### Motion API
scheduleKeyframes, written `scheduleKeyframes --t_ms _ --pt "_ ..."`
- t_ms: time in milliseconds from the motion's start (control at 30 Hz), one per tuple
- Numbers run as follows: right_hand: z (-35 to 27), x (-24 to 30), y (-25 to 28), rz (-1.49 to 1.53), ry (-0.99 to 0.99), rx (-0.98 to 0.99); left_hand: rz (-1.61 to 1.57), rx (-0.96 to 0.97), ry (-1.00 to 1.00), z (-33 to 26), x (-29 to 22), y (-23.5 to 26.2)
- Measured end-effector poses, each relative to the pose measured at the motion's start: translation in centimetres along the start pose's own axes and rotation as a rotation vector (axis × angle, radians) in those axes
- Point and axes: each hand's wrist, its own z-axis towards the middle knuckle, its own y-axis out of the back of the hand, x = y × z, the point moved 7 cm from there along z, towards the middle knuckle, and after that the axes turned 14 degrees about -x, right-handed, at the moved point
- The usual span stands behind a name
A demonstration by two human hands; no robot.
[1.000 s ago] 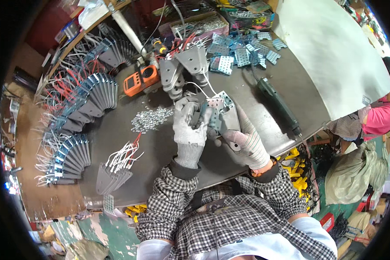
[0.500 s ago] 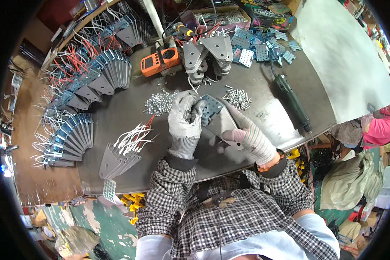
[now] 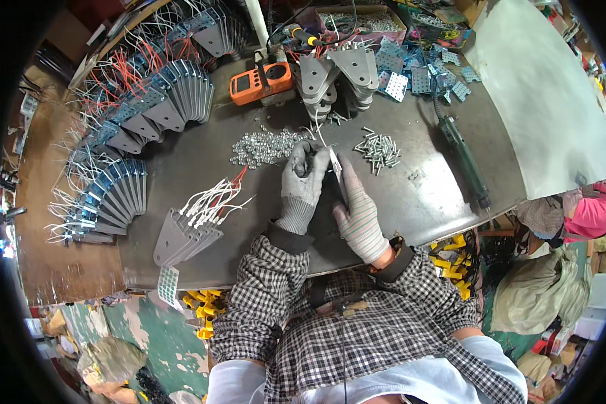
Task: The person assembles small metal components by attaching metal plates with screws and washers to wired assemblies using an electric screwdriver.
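**Gloved hands holding a small metal plate over the workbench**

A small metal plate (image 3: 334, 170) is being held edge-on between both gloved hands above the dark workbench (image 3: 424, 195). The left hand (image 3: 304, 176) is being kept curled, its fingers closed around the plate's upper end. The right hand (image 3: 357, 205) is being kept flatter, its fingers extended along the plate and pressed against it. A heap of nuts (image 3: 262, 146) is lying just beyond the left hand, and a cluster of screws (image 3: 378, 148) is lying just beyond the right. A stack of triangular brackets with white wires (image 3: 194, 225) is resting to the left. An orange meter (image 3: 261, 81) is standing farther back, and an electric screwdriver (image 3: 463, 156) is lying to the right.
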Motion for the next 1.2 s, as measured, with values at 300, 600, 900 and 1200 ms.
scheduleKeyframes --t_ms 300,600,900,1200 --pt "-0.4 0.3 -0.4 0.022 -0.013 -0.003 0.188 -0.045 0.055 1.4 -2.1 2.4" --pt "-0.6 0.1 -0.7 0.09 -0.128 0.053 0.698 0.165 -0.137 3.8 -1.0 3.5" --pt "-0.5 0.3 -0.4 0.068 -0.005 -0.019 1.536 0.481 -0.605 5.1 -0.7 -1.8" --pt "-0.4 0.6 -0.1 0.043 -0.028 -0.005 0.045 0.062 0.019 -3.3 -1.7 2.1"
